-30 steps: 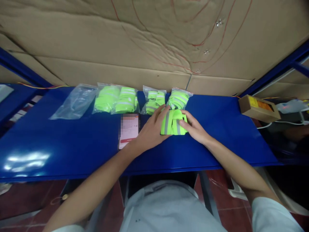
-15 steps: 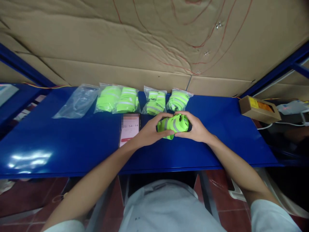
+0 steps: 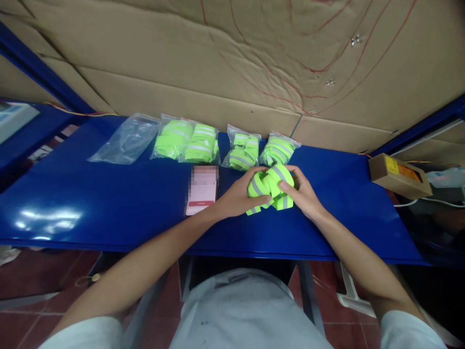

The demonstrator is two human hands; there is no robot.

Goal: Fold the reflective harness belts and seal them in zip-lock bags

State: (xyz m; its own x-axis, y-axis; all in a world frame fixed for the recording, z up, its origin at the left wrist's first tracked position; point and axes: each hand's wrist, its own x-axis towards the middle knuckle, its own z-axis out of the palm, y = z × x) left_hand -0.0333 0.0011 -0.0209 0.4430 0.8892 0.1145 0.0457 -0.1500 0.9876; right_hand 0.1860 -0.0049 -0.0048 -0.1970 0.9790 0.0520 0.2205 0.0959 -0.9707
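A bundle of neon-yellow reflective strap with grey bands is between my two hands, above the blue table. My left hand grips its left side, thumb in front and fingers behind. On the right side, my right hand holds it with the thumb pressed on the front. Loose ends of the strap hang below the bundle. Just behind it lies a clear zip bag of the same strap. Another bagged strap bundle is left of that one. My fingertips behind the bundle are partly hidden.
Two more filled bags sit along the back of the blue table, beside a flat clear bag. A phone lies left of my hands. At the right end stands an open cardboard box. Cardboard walls the back.
The strap bundle has been turned and looks looser, with more ends hanging down. My right thumb has moved onto its front. The whole view has shifted slightly.
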